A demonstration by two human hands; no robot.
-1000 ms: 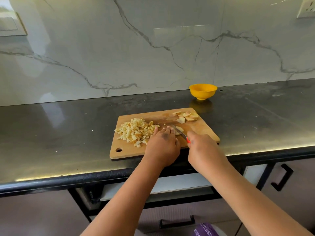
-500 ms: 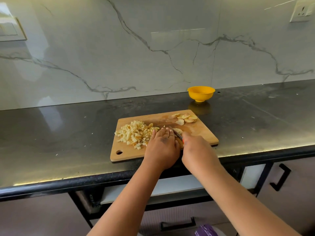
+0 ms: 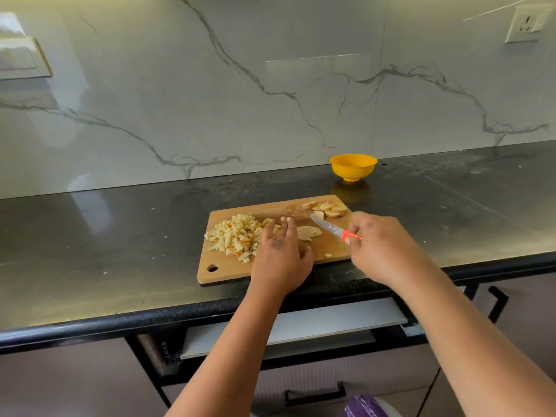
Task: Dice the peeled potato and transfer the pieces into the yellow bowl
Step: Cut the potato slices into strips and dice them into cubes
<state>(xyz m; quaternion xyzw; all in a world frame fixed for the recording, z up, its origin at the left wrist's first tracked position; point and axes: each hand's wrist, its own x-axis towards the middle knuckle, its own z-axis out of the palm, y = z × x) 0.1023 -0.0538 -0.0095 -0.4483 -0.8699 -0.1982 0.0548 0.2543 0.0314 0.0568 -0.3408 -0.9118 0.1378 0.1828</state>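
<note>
A wooden cutting board [image 3: 228, 270] lies near the counter's front edge. A heap of diced potato [image 3: 236, 236] covers its left half. My left hand [image 3: 281, 255] lies flat on the board with straight fingers, touching the heap's right side, beside a potato slice [image 3: 310, 232]. More potato slices [image 3: 326, 207] sit at the board's far right corner. My right hand [image 3: 380, 245] grips a knife [image 3: 331, 228] by its red handle, blade lifted and pointing left over the board. The yellow bowl [image 3: 353, 166] stands behind the board near the wall, with its inside hidden.
The dark counter [image 3: 120, 236] runs left and right, with a marble wall behind. A wall socket [image 3: 528, 24] sits at the upper right. Below the counter edge a drawer [image 3: 301, 326] is pulled out partway, with cabinet handles beneath.
My right hand has drawn back to the right, lifting the knife off the slice. My left hand has shifted left and flattened against the diced heap.
</note>
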